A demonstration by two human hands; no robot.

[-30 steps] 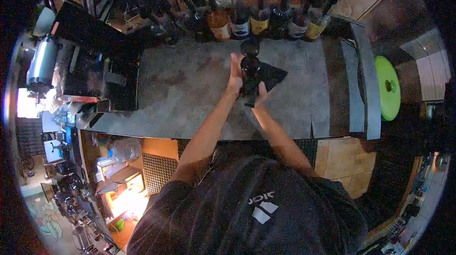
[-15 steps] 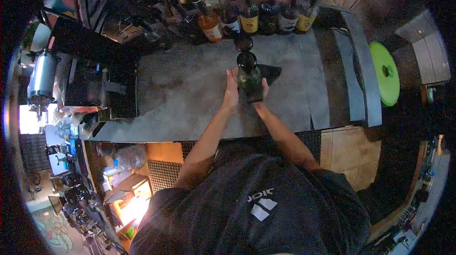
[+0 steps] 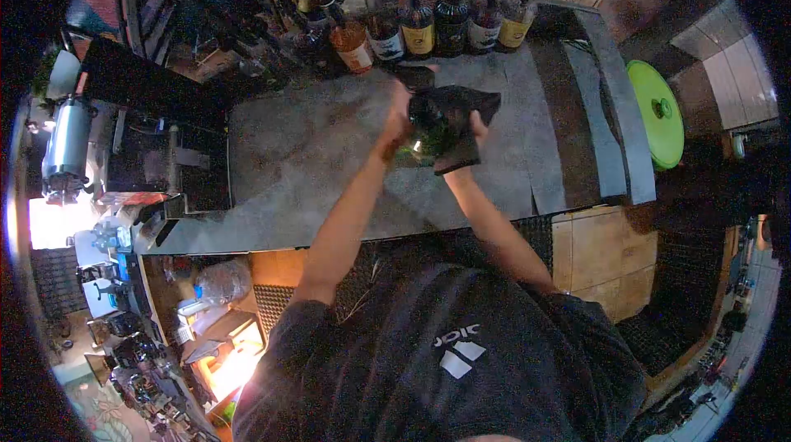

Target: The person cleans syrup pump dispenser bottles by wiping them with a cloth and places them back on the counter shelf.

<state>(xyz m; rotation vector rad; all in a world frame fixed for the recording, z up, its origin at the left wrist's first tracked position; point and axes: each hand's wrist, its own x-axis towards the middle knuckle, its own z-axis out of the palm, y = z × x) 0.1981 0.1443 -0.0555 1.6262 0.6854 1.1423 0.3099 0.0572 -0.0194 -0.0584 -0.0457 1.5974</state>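
The grey counter (image 3: 305, 145) is being reached over from six o'clock, the left forearm (image 3: 350, 203) being angled toward one o'clock and the right forearm (image 3: 490, 224) toward eleven. Above the counter, at twelve o'clock from the torso, a black cloth (image 3: 468, 104) is being gripped by the right hand (image 3: 476, 129), its thumb being laid against the fabric. On the cloth's nine o'clock side, a dark glass vessel (image 3: 423, 122) is being clasped by the left hand (image 3: 399, 112), whose fingertips are being blurred.
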